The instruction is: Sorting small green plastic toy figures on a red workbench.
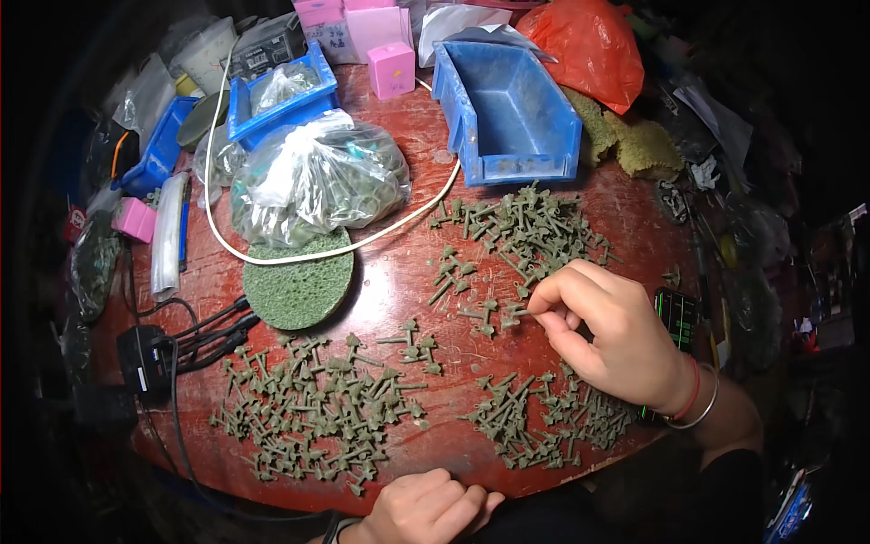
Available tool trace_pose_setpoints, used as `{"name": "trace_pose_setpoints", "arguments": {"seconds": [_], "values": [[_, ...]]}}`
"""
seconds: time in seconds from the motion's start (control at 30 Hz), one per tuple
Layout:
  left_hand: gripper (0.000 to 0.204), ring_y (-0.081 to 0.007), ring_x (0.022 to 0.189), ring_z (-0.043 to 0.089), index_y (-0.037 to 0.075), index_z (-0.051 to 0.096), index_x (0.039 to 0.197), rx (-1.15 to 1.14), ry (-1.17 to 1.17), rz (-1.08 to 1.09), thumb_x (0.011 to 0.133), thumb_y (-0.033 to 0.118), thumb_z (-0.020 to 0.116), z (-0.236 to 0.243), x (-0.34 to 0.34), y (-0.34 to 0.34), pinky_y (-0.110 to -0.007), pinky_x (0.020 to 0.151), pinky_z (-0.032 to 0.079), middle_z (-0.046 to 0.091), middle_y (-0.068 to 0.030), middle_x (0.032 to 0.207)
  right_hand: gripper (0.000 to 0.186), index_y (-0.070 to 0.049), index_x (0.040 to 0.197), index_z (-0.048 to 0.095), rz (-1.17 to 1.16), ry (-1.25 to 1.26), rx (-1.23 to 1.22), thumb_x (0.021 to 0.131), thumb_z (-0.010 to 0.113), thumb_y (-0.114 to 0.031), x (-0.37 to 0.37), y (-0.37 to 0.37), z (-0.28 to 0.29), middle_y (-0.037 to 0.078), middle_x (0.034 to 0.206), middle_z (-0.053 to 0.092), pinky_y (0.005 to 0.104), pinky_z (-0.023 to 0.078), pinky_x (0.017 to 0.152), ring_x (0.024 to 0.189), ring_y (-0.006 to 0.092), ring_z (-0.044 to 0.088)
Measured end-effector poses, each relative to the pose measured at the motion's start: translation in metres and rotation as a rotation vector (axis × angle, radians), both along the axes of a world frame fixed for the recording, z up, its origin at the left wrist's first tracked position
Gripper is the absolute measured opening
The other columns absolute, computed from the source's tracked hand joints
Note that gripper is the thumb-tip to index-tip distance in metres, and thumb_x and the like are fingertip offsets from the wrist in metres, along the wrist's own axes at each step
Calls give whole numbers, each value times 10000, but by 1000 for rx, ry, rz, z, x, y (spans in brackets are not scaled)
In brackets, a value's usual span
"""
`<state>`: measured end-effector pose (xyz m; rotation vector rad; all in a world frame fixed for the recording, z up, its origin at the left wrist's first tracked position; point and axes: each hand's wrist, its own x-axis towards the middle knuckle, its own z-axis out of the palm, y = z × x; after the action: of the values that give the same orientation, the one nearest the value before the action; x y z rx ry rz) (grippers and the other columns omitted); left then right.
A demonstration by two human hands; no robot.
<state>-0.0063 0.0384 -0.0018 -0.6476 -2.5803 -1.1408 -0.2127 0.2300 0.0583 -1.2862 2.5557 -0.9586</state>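
My right hand (612,331) pinches a small olive-green plastic part (515,314) between thumb and forefinger, low over the table. Just left of it, a few like parts (485,317) lie loose. Beyond my fingers spreads a pile of these stick-shaped parts with knobbed ends (535,227). Another pile (535,422) lies below my right wrist, partly hidden by it. My left hand (426,508) rests at the table's near edge with its fingers curled in, and nothing shows in them. The widest pile of green parts (313,412) lies ahead of it.
A blue bin (517,109) stands at the back, beside a red plastic bag (584,50). Left of it, a white cable (381,238) loops around a clear bag of parts (317,181) and over a round green sponge-like pad (299,290). A black plug box (143,358) sits left; a phone (672,317) lies right.
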Motion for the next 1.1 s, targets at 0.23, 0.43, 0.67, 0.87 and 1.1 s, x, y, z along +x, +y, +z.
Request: {"name": "trace_pose_setpoints", "arguments": {"seconds": [0.23,0.43,0.67,0.87,1.1], "values": [[234,-181,534,563,56,700,921,-8,-1,-3,790,102,887,0,1,0,-308,467,465,565,-12,672,133,-3,964,673,23,-124,-137,853,684,69,1,6,-3,128,887,693,369,559,705,799,277,712],[224,-177,526,559,52,703,913,-4,10,2,795,107,885,-1,1,0,-305,459,463,565,-9,665,143,-12,964,697,41,-219,-168,844,704,66,2,8,-8,108,919,729,349,578,725,824,244,731],[221,-170,517,558,40,706,914,-11,18,-6,803,112,883,-1,1,-1,-302,461,470,568,-8,655,130,-24,957,754,118,-269,-124,848,780,43,-2,8,-7,93,928,777,326,589,762,863,213,759],[226,-170,526,562,38,706,915,-21,26,-12,799,113,885,-2,1,1,-301,463,471,563,-7,660,158,-10,1033,689,208,-382,-38,913,774,-64,-8,2,-2,106,939,684,298,551,647,758,178,696],[224,-166,523,553,36,709,911,-35,26,-15,800,117,886,-1,0,-1,-295,463,466,549,-3,656,245,14,1130,643,191,174,53,895,697,-22,-12,-21,-21,119,1008,601,413,558,810,922,307,654]]}}
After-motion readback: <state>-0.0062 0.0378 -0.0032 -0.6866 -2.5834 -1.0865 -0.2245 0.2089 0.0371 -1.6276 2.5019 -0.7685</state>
